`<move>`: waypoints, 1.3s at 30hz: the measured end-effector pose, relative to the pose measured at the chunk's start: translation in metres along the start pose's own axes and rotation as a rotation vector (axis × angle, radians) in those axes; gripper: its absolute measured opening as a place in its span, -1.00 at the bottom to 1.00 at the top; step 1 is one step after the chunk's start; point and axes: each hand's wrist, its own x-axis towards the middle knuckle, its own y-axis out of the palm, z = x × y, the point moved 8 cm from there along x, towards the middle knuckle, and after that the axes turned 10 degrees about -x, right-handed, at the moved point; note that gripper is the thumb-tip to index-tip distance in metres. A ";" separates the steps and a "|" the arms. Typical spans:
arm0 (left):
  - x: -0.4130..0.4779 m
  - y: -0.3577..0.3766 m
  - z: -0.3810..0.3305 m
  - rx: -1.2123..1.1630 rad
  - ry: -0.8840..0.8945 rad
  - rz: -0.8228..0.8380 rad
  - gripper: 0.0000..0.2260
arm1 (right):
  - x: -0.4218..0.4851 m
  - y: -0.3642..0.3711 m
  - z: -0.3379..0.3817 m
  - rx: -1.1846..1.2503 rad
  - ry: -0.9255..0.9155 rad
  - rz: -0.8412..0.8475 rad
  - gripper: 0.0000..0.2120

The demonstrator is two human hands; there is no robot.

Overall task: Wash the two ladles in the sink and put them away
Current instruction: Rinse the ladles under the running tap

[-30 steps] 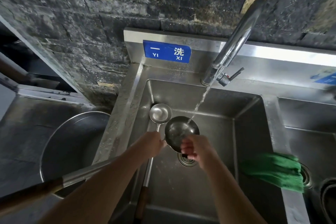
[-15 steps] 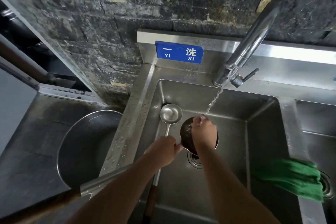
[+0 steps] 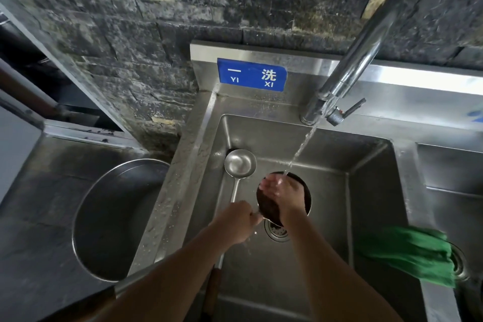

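Note:
Over the steel sink (image 3: 366, 191) I hold a large ladle (image 3: 266, 208) with its dark underside turned up. My left hand (image 3: 235, 219) grips its handle just behind the bowl; the long handle runs off to the lower left under my arm. My right hand (image 3: 283, 191) lies cupped over the bowl, fingers curled at its far rim, right where the water stream (image 3: 300, 149) lands. A second, smaller ladle (image 3: 240, 163) lies in the sink at the left, bowl up, its wooden grip (image 3: 213, 290) toward me.
The faucet (image 3: 358, 60) arches in from the upper right and is running. The drain (image 3: 275, 232) sits under the held ladle. A green cloth (image 3: 410, 253) hangs over the divider to the right basin. A big round steel basin (image 3: 104, 217) is sunk in the counter at the left.
The large ladle's bowl has turned from shiny inside up to dark underside up. My right hand has moved from its near rim onto the bowl, under the stream.

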 end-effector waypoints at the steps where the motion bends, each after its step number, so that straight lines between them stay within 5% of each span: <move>1: 0.000 -0.001 -0.002 0.010 -0.006 -0.006 -0.62 | -0.001 -0.008 0.013 -0.208 -0.144 -0.104 -0.74; 3: 0.000 -0.009 -0.003 0.055 -0.019 -0.057 -0.62 | -0.011 -0.017 0.037 -0.610 -0.408 -0.288 -0.77; 5: -0.002 -0.026 -0.005 0.128 -0.032 -0.168 -0.70 | -0.018 -0.027 0.046 -0.740 -0.546 -0.394 -0.78; 7: -0.006 -0.039 -0.012 0.242 -0.043 -0.243 -0.80 | -0.024 -0.036 0.043 -0.745 -0.571 -0.469 -0.79; 13: -0.007 -0.034 -0.028 0.382 0.023 -0.253 -0.69 | -0.066 -0.039 0.063 -0.617 -0.902 -0.603 -0.87; 17: -0.014 -0.026 -0.038 0.302 0.153 -0.332 -0.84 | -0.030 -0.001 0.050 -1.052 -0.736 -0.172 -0.69; 21: -0.018 -0.012 -0.046 0.356 0.225 -0.318 -0.66 | -0.013 0.017 0.038 -1.540 -0.613 0.065 -0.72; 23: -0.021 -0.011 -0.043 0.386 0.231 -0.347 -0.63 | 0.009 0.013 0.036 -1.420 -0.435 0.179 -0.68; 26: -0.026 -0.020 -0.033 0.320 0.206 -0.400 -0.63 | 0.031 -0.001 0.036 -0.842 -0.184 0.329 -0.67; 28: -0.026 -0.028 -0.026 0.239 0.180 -0.428 -0.64 | 0.035 -0.014 0.026 -0.501 -0.035 0.320 -0.64; 30: -0.024 -0.029 -0.021 0.188 0.146 -0.416 -0.65 | 0.037 -0.019 0.019 -0.448 -0.037 0.217 -0.51; 33: -0.023 -0.023 -0.019 0.181 0.101 -0.398 -0.70 | 0.016 -0.010 0.015 -0.940 -0.281 0.047 -0.53; 36: -0.023 -0.022 -0.023 0.223 0.118 -0.403 -0.71 | -0.017 0.001 0.031 -1.172 -0.502 -0.151 -0.62; 39: -0.024 -0.020 -0.031 0.277 0.166 -0.397 -0.69 | -0.011 0.024 0.040 -1.504 -0.554 -0.069 -0.70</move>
